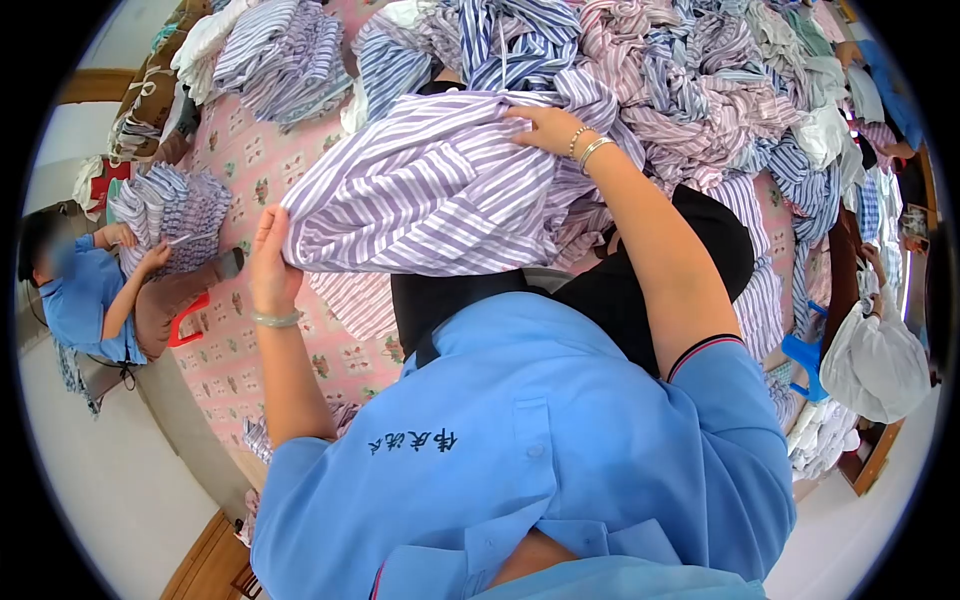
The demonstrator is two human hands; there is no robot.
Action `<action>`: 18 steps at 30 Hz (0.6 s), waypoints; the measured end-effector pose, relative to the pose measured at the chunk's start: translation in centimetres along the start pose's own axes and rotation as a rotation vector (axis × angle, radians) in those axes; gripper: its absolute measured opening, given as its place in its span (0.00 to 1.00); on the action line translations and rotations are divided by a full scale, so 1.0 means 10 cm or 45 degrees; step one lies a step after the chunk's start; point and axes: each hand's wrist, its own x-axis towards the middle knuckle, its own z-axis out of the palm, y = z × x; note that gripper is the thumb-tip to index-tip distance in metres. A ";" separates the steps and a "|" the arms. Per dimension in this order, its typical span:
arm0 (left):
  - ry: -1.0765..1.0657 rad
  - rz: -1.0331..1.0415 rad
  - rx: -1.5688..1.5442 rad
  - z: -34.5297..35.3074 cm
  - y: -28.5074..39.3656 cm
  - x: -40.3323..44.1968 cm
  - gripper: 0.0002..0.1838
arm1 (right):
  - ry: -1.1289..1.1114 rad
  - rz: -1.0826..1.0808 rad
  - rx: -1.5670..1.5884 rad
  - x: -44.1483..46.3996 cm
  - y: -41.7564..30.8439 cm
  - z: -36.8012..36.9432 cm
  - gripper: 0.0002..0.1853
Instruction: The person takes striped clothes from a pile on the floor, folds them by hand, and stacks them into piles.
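A purple-and-white striped garment (pixel 400 200) is spread over my lap, with a patch like a pocket on its upper side. My left hand (pixel 272 262) pinches its left edge between thumb and fingers, a pale bangle on the wrist. At the garment's far right side, my right hand (pixel 553 130) grips the cloth, its fingertips pressed into the fabric. Folds hide part of what the right fingers hold. Under the left part of the garment, a red-and-white striped cloth (pixel 355 300) shows on the patterned pink cover.
A heap of crumpled striped clothes (pixel 680 90) lies ahead and to the right. Folded striped clothes are stacked (pixel 280 60) at the far left. A co-worker (pixel 95 290) sits at left beside another stack (pixel 172 212). Blue plastic stool (pixel 805 362) stands at right.
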 end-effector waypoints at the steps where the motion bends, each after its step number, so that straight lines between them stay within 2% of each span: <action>1: -0.035 0.018 -0.015 0.03 0.03 0.02 0.06 | -0.009 0.050 0.031 -0.07 -0.07 -0.05 0.20; 2: -0.041 0.021 -0.023 0.07 0.05 0.04 0.06 | -0.019 0.101 0.063 -0.13 -0.13 -0.10 0.20; 4: -0.161 0.079 -0.041 0.14 0.18 0.07 0.07 | 0.058 0.020 0.106 -0.09 -0.05 -0.03 0.18; 6: -0.266 0.117 -0.031 0.16 0.29 0.12 0.08 | -0.008 -0.121 0.051 0.05 0.07 0.04 0.17; 7: -0.335 0.177 -0.002 0.20 0.36 0.12 0.08 | -0.073 0.013 0.009 0.00 -0.08 -0.08 0.12; 8: -0.405 0.239 0.030 0.23 0.44 0.13 0.08 | -0.059 0.004 0.012 -0.10 -0.20 -0.19 0.12; 10: -0.364 0.292 0.026 0.32 0.60 0.24 0.09 | 0.141 0.049 -0.161 -0.31 -0.27 -0.44 0.10; 12: -0.096 0.474 0.072 0.55 0.85 0.31 0.09 | 0.514 -0.137 -0.132 -0.59 -0.31 -0.81 0.08; 14: -0.054 0.585 0.039 0.82 1.04 0.35 0.08 | 0.868 -0.403 -0.111 -0.97 -0.52 -1.21 0.07; 15: -0.013 0.694 -0.001 0.92 1.09 0.41 0.08 | 0.881 -0.406 -0.116 -1.19 -0.72 -1.32 0.07; 16: -0.024 0.696 -0.002 0.91 1.06 0.53 0.08 | 0.909 -0.294 0.029 -1.47 -0.92 -1.37 0.07; 18: -0.112 0.607 0.986 0.62 0.84 0.94 0.09 | 0.935 -0.171 0.165 -1.82 -1.04 -1.27 0.07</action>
